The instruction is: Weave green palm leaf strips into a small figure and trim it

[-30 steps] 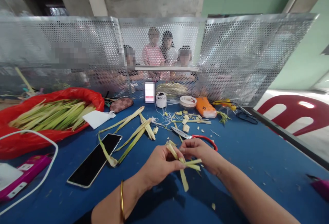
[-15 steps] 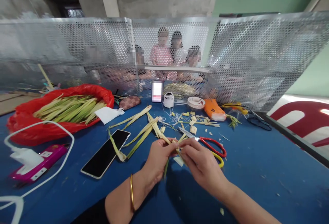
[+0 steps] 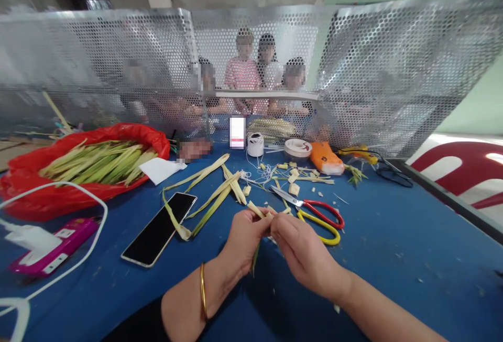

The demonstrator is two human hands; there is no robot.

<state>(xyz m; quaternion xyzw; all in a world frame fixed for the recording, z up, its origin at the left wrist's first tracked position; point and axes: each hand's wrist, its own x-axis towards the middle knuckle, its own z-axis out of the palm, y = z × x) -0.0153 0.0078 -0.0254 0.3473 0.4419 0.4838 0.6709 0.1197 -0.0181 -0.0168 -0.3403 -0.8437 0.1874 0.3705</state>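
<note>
My left hand (image 3: 240, 240) pinches a pale strip of corn husk (image 3: 255, 209) between thumb and fingers. Its green tail hangs below the palm. Close against it, my right hand (image 3: 304, 250) has its fingers closed at the same piece; the fingertips and what lies between them are mostly hidden. Just beyond my right hand lie scissors (image 3: 301, 203) with one red and one yellow handle, blades slightly apart. Folded husk strips (image 3: 220, 195) lie ahead of my left hand, some across a dark smartphone (image 3: 157, 234).
Husks (image 3: 98, 161) fill a red plastic bag (image 3: 19, 185) at left, behind a purple power strip (image 3: 58, 247) with a white cable. At the back stand a twine spool (image 3: 255, 146), tape roll (image 3: 291, 156) and orange packet (image 3: 324, 158). A perforated metal screen (image 3: 137, 38) separates several people.
The view has tilted slightly, so the table's things sit a little higher and further left. My right fingers have curled closer over the husk, and more of the yellow scissor handle shows.
</note>
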